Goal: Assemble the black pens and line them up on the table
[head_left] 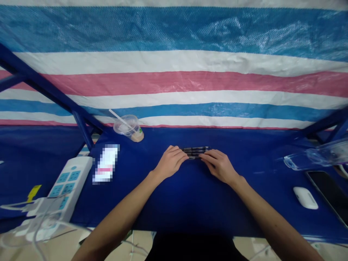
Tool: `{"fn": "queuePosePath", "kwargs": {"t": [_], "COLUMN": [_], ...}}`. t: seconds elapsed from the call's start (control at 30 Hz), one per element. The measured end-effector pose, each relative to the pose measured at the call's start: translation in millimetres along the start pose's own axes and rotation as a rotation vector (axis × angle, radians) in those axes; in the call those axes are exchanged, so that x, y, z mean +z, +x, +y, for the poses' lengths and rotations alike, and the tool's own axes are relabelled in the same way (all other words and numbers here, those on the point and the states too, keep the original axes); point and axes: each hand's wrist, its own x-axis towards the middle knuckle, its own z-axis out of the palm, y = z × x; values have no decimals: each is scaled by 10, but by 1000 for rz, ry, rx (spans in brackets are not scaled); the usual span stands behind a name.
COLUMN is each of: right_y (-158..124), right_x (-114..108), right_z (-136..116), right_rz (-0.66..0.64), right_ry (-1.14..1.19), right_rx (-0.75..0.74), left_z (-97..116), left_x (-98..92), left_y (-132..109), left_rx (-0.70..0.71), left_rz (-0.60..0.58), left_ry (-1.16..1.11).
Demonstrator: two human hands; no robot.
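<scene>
A small bundle of dark pens (195, 152) is lying flat on the desk (152, 206), near its far edge and roughly centred in front of the person. The left hand (170, 163) and right hand (219, 166) are coming together around it from either side, their fingers pressing against the pens and closing on the bundle. Up and to the left, a clear plastic cup (127, 127) with a white straw (118, 119) is standing tilted, with beige residue inside. Nearer the left edge, a white power strip (67, 185) is lying beside a pixelated white packet (106, 163). To the right, a white mouse (305, 197) is sitting just beside a dark phone (327, 195), and a blurred clear plastic container (318, 156) is lying beyond them. A striped tarp (174, 83) is hanging behind the desk.
</scene>
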Motion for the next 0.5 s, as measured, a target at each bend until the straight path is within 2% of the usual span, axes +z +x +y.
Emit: {"fn": "queuePosePath", "kwargs": {"t": [0.2,0.33,0.5], "right_y": [-19,-19,-20], "right_x": [-56,-95,-85], "right_z": [85,128,120], "right_rz": [121,161,142], "right_ry": [-46,-83,-57], "right_rx": [106,126,121], "left_z": [-15,-57,-64], "left_x": [-34,-53,-52], "left_y": [3,-4,-3], "left_rx": [-56,-88,-83], "left_rz": [85,163,144], "left_ry": [-7,-7,-7]}}
